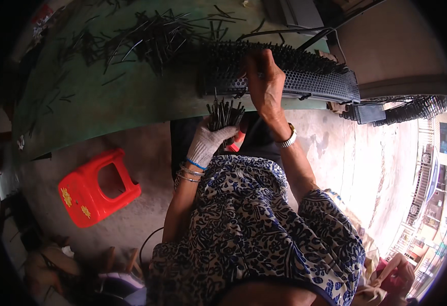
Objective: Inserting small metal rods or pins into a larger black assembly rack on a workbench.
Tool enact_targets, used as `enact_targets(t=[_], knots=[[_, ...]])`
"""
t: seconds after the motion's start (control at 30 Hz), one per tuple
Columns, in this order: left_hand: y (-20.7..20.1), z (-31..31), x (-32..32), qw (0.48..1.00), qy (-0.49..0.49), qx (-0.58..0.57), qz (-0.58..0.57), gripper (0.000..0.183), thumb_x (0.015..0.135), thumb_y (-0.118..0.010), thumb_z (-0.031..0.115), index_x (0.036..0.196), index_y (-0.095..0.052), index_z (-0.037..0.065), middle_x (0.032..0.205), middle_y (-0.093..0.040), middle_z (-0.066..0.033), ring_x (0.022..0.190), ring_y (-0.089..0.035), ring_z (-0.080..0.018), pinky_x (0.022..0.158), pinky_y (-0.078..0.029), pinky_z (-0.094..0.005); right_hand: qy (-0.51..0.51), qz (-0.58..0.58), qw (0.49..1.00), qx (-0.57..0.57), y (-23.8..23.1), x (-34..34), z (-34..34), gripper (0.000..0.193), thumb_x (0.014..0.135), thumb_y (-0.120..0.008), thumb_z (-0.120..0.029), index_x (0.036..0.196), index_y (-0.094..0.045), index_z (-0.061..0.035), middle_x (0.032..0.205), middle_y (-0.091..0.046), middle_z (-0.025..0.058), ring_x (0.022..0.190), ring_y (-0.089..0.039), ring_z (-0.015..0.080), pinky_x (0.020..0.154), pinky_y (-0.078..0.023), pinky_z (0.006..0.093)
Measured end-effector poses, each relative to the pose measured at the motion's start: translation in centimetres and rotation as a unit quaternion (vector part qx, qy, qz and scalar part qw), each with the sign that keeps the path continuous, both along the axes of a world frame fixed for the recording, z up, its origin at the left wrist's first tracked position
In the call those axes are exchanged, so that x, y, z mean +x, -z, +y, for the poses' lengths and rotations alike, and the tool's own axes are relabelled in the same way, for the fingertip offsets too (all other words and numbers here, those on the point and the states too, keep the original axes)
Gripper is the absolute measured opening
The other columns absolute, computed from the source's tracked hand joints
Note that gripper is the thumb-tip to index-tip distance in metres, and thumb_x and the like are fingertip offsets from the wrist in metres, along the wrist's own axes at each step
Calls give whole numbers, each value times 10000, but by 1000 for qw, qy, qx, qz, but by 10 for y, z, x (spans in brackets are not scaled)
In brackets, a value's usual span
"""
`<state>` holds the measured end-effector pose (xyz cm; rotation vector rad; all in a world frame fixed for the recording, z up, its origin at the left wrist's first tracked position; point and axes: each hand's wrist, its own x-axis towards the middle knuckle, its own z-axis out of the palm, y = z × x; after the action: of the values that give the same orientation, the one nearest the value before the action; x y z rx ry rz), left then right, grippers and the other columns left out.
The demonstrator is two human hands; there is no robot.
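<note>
My left hand point(209, 142), in a white knit glove, is closed round a bundle of thin dark rods point(224, 113) just off the table's near edge. Their tips point up and away from me. Bare and wearing a wristwatch, my right hand point(267, 86) is over a long black perforated rack point(320, 85). Its fingers are bent together among the many short dark rods point(295, 60) standing in the rack's holes. Whatever those fingertips pinch is hidden behind the hand.
Loose dark rods point(157, 41) lie heaped on the green table point(80, 115) at the far left. A red plastic stool point(83, 191) lies tipped on the floor at left. Another rod-filled rack point(412, 109) is at right. A dark cable point(284, 31) runs behind the near rack.
</note>
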<state>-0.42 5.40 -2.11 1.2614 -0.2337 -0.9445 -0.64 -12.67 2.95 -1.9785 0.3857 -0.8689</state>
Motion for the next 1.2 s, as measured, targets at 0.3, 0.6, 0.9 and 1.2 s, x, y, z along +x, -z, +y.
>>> enact_targets(t=[0.3, 0.6, 0.9, 1.2], knots=[[5, 2, -4, 999, 14, -38, 17, 188, 829, -736, 95, 988, -688, 8, 833, -705, -52, 658, -632, -96, 603, -515, -229, -13, 52, 967, -247, 29, 6, 3, 154, 805, -669, -1, 943, -629, -57, 862, -595, 105, 746, -621, 264, 629, -508, 307], [-7, 2, -5, 999, 21, -39, 17, 173, 836, -728, 96, 974, -682, 3, 831, -699, -43, 715, -642, -98, 637, -520, -233, -265, 200, 943, 27, -8, -21, -12, 199, 872, -690, -109, 1045, -657, -17, 969, -627, 80, 915, -631, 176, 781, -510, 289], [-2, -5, 3, 997, 60, -43, 14, 146, 818, -740, 96, 921, -683, 9, 795, -692, -40, 691, -636, -106, 670, -516, -253, -136, 110, 980, 94, -19, -26, -7, 97, 954, -565, -72, 1010, -568, 8, 843, -654, 65, 745, -590, 108, 669, -479, 261], [3, 0, 2, 987, -9, -89, 134, 126, 835, -679, 107, 894, -695, -4, 793, -690, -51, 713, -642, -142, 694, -501, -271, 21, -13, 994, -103, 25, 2, -3, 41, 921, -585, -7, 937, -559, -34, 690, -590, 32, 582, -553, 76, 530, -436, 231]])
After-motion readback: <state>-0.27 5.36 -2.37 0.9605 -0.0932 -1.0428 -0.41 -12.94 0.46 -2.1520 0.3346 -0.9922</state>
